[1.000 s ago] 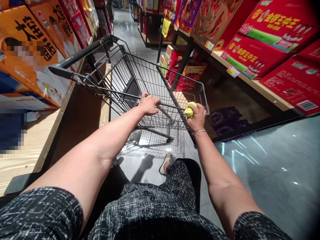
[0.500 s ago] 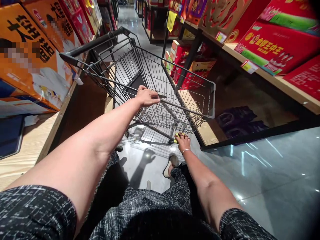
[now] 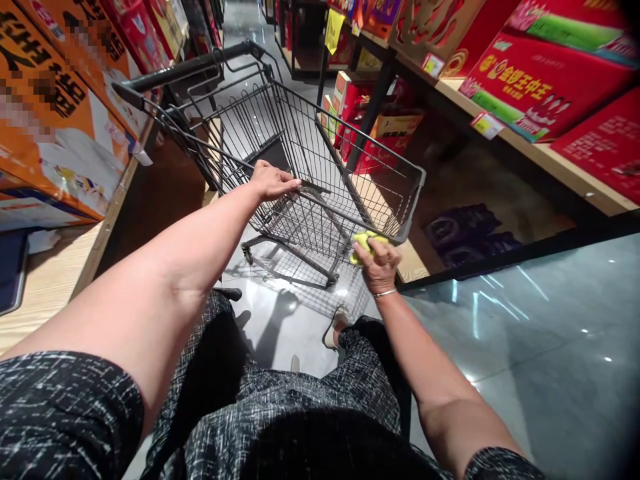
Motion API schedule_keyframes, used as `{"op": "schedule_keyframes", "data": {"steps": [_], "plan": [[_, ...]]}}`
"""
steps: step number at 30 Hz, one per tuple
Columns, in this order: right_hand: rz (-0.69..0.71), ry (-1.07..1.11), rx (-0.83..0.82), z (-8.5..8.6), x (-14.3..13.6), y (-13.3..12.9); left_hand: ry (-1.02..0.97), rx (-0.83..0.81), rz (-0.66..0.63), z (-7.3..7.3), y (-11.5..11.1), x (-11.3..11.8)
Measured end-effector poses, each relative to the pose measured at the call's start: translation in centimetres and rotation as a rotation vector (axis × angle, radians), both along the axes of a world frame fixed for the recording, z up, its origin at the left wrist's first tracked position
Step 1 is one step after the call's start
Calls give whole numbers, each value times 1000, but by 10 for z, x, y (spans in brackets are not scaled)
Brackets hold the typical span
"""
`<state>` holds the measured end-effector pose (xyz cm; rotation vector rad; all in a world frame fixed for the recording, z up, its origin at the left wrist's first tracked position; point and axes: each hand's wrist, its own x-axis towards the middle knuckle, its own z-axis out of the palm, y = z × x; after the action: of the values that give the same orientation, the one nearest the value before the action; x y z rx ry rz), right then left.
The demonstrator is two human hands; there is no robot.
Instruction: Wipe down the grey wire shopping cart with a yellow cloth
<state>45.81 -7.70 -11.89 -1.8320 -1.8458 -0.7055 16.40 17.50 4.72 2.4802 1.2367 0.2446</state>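
Observation:
A grey wire shopping cart (image 3: 350,212) stands across the aisle before me, its dark push handle at the upper left. My left hand (image 3: 273,181) is closed over the near top rail of the basket. In my right hand (image 3: 383,265) is a yellow cloth (image 3: 367,245), bunched under the fingers. That hand is beside the near side of the basket, close to its front right corner; whether the cloth touches the wires I cannot tell. No goods show inside the basket.
Orange boxes (image 3: 65,133) fill the left shelf, where a dark tablet-like object (image 3: 13,267) lies. Red boxes (image 3: 520,83) line the right shelf (image 3: 520,140), with purple packages (image 3: 465,233) below. My foot (image 3: 334,327) is on the shiny floor near the cart's wheels.
My right hand has risen with the yellow cloth from the lower frame by the wheel to near the basket's front corner. My left hand remains on the rail; the view has shifted slightly.

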Motion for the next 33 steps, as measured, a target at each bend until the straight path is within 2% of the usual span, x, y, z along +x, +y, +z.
{"op": "schedule_keyframes", "data": {"steps": [4, 6, 7, 8, 10, 12, 14, 17, 19, 21, 24, 27, 30, 32, 33], "plan": [[-43, 41, -472, -47, -43, -22, -12, 7, 46, -2, -1, -8], [-54, 67, -664, -58, -63, -29, -3, 15, 59, -4, 0, -12], [-49, 79, -718, -57, -71, -31, 7, 14, 62, -4, 1, -15], [-31, 91, -736, -53, -78, -33, 15, 16, 56, -5, 1, -17], [45, 116, -667, -32, -87, -37, 9, 48, 53, -5, -2, -19], [155, 136, -487, 1, -89, -43, -40, 122, 78, -4, -11, -16], [220, 153, -250, 39, -84, -51, -96, 186, 79, -3, -30, -7], [145, 178, -33, 86, -69, -64, -145, 175, -93, -6, -73, 14], [73, 191, -50, 103, -62, -70, -177, 128, -249, -12, -104, 26], [43, 201, -132, 108, -63, -71, -179, 102, -353, -21, -128, 32], [55, 210, -224, 108, -81, -62, -204, 117, -344, -33, -144, 31], [96, 200, -271, 115, -103, -47, -211, 114, -326, -40, -140, 21], [210, 174, -301, 121, -116, -36, -234, 108, -321, -42, -131, 7], [301, 125, -310, 113, -122, -37, -260, 103, -295, -44, -125, -4], [340, 92, -324, 104, -125, -41, -269, 100, -278, -44, -123, -9]]}}
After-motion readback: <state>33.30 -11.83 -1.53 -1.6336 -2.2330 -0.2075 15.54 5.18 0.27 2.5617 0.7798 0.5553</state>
